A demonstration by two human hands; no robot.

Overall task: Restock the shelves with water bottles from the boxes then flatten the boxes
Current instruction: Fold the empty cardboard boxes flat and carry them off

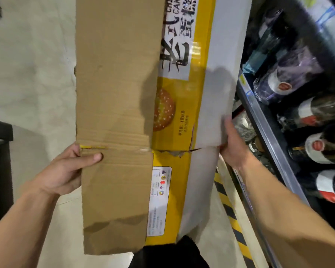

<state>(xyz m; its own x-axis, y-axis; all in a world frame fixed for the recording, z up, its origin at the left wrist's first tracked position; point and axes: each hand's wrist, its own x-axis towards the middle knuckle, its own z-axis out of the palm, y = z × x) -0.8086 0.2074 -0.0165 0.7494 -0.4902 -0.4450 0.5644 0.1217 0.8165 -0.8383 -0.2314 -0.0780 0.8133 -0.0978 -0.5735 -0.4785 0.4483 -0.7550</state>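
Here left grip [66, 171] pinches flattened box [114, 74] left edge; right grip [232, 145] clasps right edge.

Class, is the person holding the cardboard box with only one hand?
No: the left hand and right hand each grip one edge of the box.

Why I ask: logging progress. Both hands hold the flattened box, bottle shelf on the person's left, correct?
No: the head view shows the bottle shelf on the person's right. Left hand and right hand do hold the flattened box.
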